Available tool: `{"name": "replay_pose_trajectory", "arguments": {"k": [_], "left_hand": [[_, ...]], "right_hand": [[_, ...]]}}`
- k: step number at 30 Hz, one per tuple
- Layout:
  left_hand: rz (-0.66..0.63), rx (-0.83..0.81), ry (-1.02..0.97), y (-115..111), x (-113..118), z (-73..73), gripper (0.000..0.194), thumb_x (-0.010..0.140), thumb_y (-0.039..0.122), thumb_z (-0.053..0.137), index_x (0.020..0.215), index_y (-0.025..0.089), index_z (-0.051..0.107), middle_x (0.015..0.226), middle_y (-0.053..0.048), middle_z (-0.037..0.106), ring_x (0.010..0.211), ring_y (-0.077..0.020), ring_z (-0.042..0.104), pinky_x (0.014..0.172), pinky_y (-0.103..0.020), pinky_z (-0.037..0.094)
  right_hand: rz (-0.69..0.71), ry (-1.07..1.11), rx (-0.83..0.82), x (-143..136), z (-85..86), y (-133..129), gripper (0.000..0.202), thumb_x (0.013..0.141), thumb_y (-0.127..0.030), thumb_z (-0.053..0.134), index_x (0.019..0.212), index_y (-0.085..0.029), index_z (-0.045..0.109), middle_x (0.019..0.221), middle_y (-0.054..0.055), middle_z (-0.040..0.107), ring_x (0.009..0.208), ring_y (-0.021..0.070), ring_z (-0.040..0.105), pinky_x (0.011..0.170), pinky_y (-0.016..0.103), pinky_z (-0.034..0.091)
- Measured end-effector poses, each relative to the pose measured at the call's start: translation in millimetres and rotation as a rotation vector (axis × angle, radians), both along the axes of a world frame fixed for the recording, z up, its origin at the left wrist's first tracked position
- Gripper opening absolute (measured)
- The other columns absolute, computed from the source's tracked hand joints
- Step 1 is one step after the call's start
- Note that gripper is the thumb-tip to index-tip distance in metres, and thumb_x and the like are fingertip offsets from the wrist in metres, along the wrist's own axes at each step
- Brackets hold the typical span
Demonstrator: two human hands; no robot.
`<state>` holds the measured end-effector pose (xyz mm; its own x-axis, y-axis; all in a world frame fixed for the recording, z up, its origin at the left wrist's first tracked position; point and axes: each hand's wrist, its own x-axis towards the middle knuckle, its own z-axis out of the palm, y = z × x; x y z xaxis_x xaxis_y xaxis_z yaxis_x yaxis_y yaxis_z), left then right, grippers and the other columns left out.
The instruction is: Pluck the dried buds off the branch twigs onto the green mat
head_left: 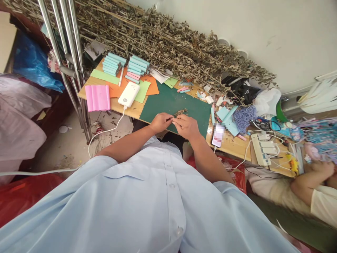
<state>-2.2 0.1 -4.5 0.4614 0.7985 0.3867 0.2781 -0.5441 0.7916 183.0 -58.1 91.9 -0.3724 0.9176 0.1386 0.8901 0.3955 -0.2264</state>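
Observation:
At the near edge of a dark green mat (160, 100), my left hand (161, 122) and my right hand (186, 125) meet with fingertips pinched together. Something small and dark shows between the fingers, too tiny to name. Just beyond my right hand lies a small heap of crumbled dried leaves (181, 112). Short pink and blue paper rolls (183, 90) rest at the mat's far edge. Farther left, blue paper rolls (138, 65) are stacked in two groups, with a few pink ones among them.
Bundles of dried stalks (158, 38) stretch behind the table. A white power bank (129, 94) with a cable and pink paper (98, 98) lie left. A phone (217, 135), purple yarn (243, 118) and a power strip (261, 149) are right, near another person's arm (308, 181).

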Motion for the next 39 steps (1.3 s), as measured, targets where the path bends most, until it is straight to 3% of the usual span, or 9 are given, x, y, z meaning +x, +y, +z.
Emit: {"name": "replay_pose_trajectory", "arguments": {"k": [7, 12, 19, 27, 33, 39], "left_hand": [[-0.019, -0.041, -0.017, -1.5, -1.6, 4.2, 0.021, 0.097, 0.026, 0.062, 0.1, 0.017, 0.08, 0.094, -0.008, 0.079, 0.088, -0.0203, 0.07, 0.085, -0.031, 0.052], [-0.019, -0.052, -0.015, -2.0, -2.3, 9.8, 0.025, 0.099, 0.034, 0.062, 0.09, 0.017, 0.078, 0.084, -0.006, 0.076, 0.081, -0.0191, 0.067, 0.08, -0.03, 0.049], [-0.026, -0.044, 0.0, -1.6, -1.5, 9.2, 0.034, 0.103, 0.039, 0.057, 0.082, 0.017, 0.074, 0.078, -0.006, 0.071, 0.079, -0.0191, 0.064, 0.077, -0.029, 0.047], [-0.024, -0.01, -0.016, -0.8, -0.9, 6.8, 0.045, 0.105, 0.049, 0.053, 0.08, 0.017, 0.072, 0.076, -0.006, 0.069, 0.076, -0.0191, 0.063, 0.075, -0.03, 0.047], [-0.026, -0.018, -0.005, -1.1, -2.1, 9.4, 0.036, 0.103, 0.039, 0.057, 0.082, 0.017, 0.075, 0.077, -0.006, 0.072, 0.078, -0.0188, 0.065, 0.075, -0.029, 0.047], [-0.015, -0.032, -0.01, -1.4, -2.3, 7.8, 0.03, 0.103, 0.038, 0.059, 0.096, 0.017, 0.08, 0.085, -0.007, 0.076, 0.082, -0.0192, 0.067, 0.079, -0.029, 0.049]], "right_hand": [[-0.033, -0.069, -0.147, -10.4, 18.9, 8.5, 0.033, 0.107, -0.04, 0.053, 0.118, -0.029, 0.082, 0.115, 0.006, 0.079, 0.104, 0.0243, 0.07, 0.083, 0.033, 0.05], [-0.051, -0.085, -0.238, -16.8, 32.0, 17.6, 0.024, 0.102, -0.035, 0.061, 0.112, -0.031, 0.083, 0.119, 0.002, 0.08, 0.106, 0.0247, 0.071, 0.082, 0.034, 0.05], [-0.061, -0.154, -0.313, -20.9, 40.9, 25.0, 0.022, 0.1, -0.035, 0.064, 0.109, -0.031, 0.084, 0.108, 0.003, 0.082, 0.101, 0.0258, 0.071, 0.08, 0.034, 0.048], [-0.061, -0.189, -0.351, -22.3, 40.6, 37.6, 0.019, 0.098, -0.037, 0.068, 0.102, -0.031, 0.085, 0.1, 0.005, 0.082, 0.097, 0.0276, 0.071, 0.083, 0.037, 0.05], [-0.054, -0.103, -0.351, -18.8, 40.0, 28.5, 0.02, 0.098, -0.035, 0.067, 0.107, -0.032, 0.084, 0.105, 0.003, 0.083, 0.097, 0.0256, 0.072, 0.08, 0.035, 0.051], [-0.07, 0.034, -0.261, -15.8, 35.9, 16.0, 0.023, 0.1, -0.032, 0.062, 0.108, -0.029, 0.084, 0.116, 0.003, 0.082, 0.106, 0.0258, 0.073, 0.089, 0.036, 0.054]]}}
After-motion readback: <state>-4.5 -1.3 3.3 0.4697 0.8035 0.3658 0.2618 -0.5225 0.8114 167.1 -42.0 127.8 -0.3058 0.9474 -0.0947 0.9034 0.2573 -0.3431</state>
